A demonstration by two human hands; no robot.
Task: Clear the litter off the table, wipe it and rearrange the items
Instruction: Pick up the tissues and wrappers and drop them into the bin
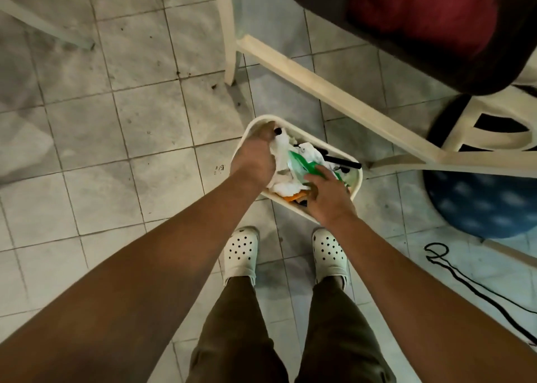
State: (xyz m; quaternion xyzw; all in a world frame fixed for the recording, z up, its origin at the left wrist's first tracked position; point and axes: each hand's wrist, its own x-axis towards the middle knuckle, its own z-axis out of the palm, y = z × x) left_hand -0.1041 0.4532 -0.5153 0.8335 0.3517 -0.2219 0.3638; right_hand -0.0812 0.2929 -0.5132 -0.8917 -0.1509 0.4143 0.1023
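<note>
- The bin (356,179) sits on the floor by the person's feet, likely so litter drops straight in.
- The left hand (255,159) curls around white paper (283,162); the right hand (329,196) presses down on a green wrapper (305,164), whether gripping it I cannot tell.
- The bin's long axis runs from upper left to lower right.

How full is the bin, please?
Nearly full: white paper and a green wrapper reach the bin rim, both hands pressing in.
</note>
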